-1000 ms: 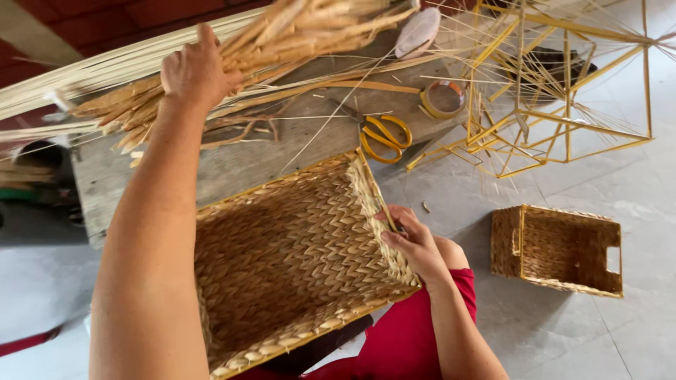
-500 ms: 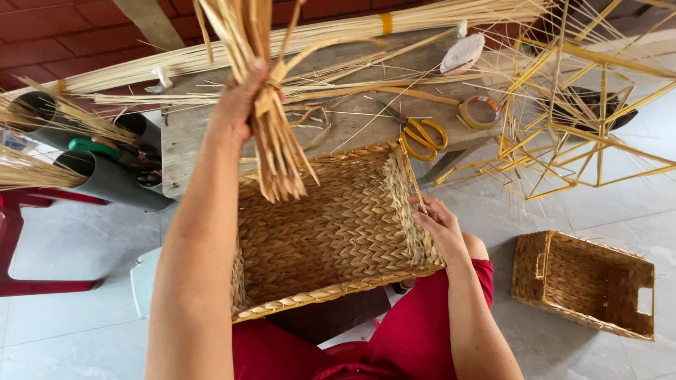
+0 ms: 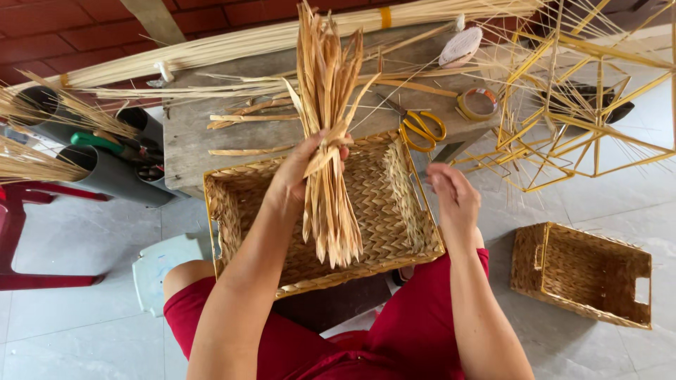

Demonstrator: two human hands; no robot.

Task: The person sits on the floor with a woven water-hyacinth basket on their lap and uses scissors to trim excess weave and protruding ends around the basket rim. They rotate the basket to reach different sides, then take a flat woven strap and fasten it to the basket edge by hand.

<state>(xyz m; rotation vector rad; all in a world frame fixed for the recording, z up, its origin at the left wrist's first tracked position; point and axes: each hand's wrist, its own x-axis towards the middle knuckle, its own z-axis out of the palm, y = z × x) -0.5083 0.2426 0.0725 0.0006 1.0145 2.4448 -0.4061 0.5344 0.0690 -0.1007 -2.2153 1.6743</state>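
My left hand (image 3: 304,169) grips a bundle of dried straw-coloured strips (image 3: 329,134) around its middle and holds it upright over a woven rectangular basket (image 3: 232,211) that rests on my lap. My right hand (image 3: 454,197) hovers just off the basket's right rim, fingers loosely curled, holding nothing that I can see. The bundle's lower ends hang inside the basket and its upper ends fan out above the wooden bench.
A grey wooden bench (image 3: 190,134) behind the basket carries yellow-handled scissors (image 3: 422,128), a tape roll (image 3: 477,103) and long reed bundles (image 3: 211,53). Yellow wire frames (image 3: 591,105) stand at the right. A finished smaller basket (image 3: 581,274) sits on the tiled floor. Grey tubes (image 3: 105,176) lie left.
My left hand has brought the strip bundle down from the bench and over the basket. My right hand has lifted off the basket's right rim.
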